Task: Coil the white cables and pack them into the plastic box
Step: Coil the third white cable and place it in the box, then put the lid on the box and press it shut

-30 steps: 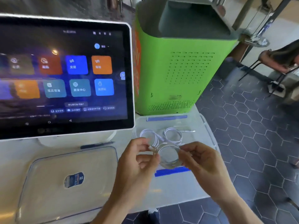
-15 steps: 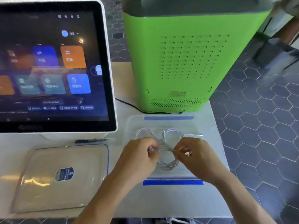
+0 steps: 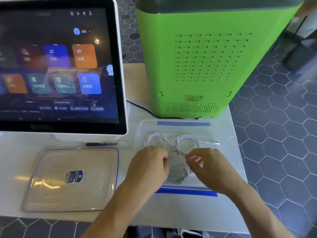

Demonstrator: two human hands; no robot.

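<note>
A shop or café counter: a touchscreen till terminal and green machine stand on the worktop above hexagon-tiled floor.

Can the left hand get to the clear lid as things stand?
Probably yes: the lid lies flat on the table just left of the left hand, nothing between, but that hand grips the coiled cable.

white table bears box, lid, monitor.

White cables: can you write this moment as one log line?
step: packing | left hand and right hand: holding coiled white cable in clear plastic box | lid: off
</note>
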